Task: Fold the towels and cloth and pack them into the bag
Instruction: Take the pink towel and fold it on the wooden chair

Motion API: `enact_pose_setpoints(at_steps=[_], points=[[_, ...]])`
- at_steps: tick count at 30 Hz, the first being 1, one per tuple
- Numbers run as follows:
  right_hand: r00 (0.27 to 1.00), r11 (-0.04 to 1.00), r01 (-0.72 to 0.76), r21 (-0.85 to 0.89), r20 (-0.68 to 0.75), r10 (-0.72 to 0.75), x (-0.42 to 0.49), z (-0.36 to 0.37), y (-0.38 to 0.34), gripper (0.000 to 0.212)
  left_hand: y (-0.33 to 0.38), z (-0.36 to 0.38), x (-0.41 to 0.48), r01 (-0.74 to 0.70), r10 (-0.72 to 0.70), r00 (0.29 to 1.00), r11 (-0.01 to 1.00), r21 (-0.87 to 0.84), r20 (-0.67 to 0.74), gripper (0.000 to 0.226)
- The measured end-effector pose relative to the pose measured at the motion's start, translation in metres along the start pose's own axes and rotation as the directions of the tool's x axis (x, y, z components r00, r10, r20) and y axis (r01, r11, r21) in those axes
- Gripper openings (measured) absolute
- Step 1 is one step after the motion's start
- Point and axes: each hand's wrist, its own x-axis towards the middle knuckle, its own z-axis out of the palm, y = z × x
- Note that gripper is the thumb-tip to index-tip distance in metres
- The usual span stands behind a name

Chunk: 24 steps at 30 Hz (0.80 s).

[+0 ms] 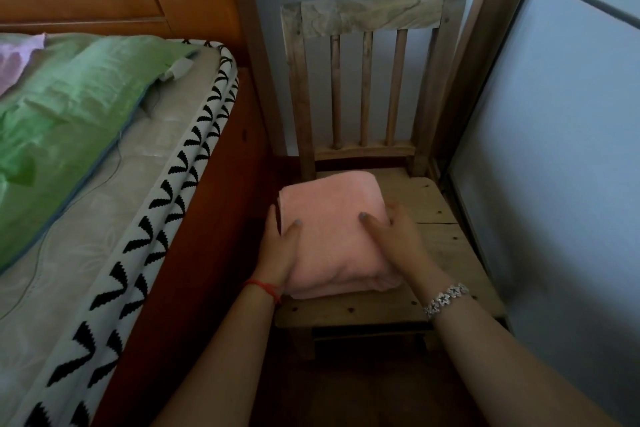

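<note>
1. You have the folded pink towel [334, 232] lying on the seat of the wooden chair [446, 253], toward its left half and hanging slightly past the left edge; the chair stands between the bed [104, 218] and the pale wall on the right.
2. Your left hand [282, 250] cups the towel's left side, thumb laid on top and the other fingers hidden along or under the edge; your right hand [398, 236] does the same on the right side, forefinger and thumb spread flat across the top; both hands are half open and pressed against the cloth, though whether the fingers already reach beneath it cannot be told.
3. The step in hand looks like lifting or squaring the bundle; slide your fingers well under both sides before you raise it, so the layers do not slip apart.
4. Keep the thumbs pressing down lightly; the front edge nearest you looks loose and rumpled, so it may sag open if you tilt the stack.
5. No bag shows in view; find it before you carry the towel off; other cloth lies on the bed, green and lilac, not yet folded.
</note>
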Motion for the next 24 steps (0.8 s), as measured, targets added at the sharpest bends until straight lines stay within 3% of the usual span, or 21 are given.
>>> enact_pose_setpoints(at_steps=[3, 7, 12, 16, 20, 24], points=[[0.993, 0.988, -0.120, 0.095, 0.025, 0.118, 0.000, -0.004, -0.003, 0.048, -0.001, -0.001, -0.002, -0.003, 0.003, 1.000, 1.000, -0.026, -0.010, 0.052], [0.950, 0.907, -0.299, 0.297, 0.187, 0.252, -0.003, -0.013, -0.011, 0.033, 0.002, -0.002, -0.008, 0.021, -0.023, 0.999, 0.998, -0.061, -0.028, 0.049], [0.923, 0.851, -0.358, 0.384, 0.285, 0.259, -0.006, -0.018, -0.017, 0.056, 0.010, -0.003, -0.013, 0.041, -0.050, 0.997, 0.988, -0.151, -0.057, 0.054], [0.881, 0.773, -0.426, 0.470, 0.409, 0.237, -0.013, -0.028, -0.025, 0.045, 0.021, -0.005, -0.018, 0.054, -0.065, 0.996, 0.981, -0.185, -0.056, 0.059], [0.876, 0.694, -0.439, 0.570, 0.443, 0.190, -0.026, -0.041, -0.038, 0.027, 0.036, -0.007, -0.026, 0.073, -0.081, 0.996, 0.972, -0.222, -0.029, 0.061], [0.880, 0.637, -0.443, 0.631, 0.441, 0.175, -0.040, -0.057, -0.058, 0.022, 0.061, -0.013, -0.034, 0.092, -0.083, 0.995, 0.974, -0.208, 0.051, 0.044]])
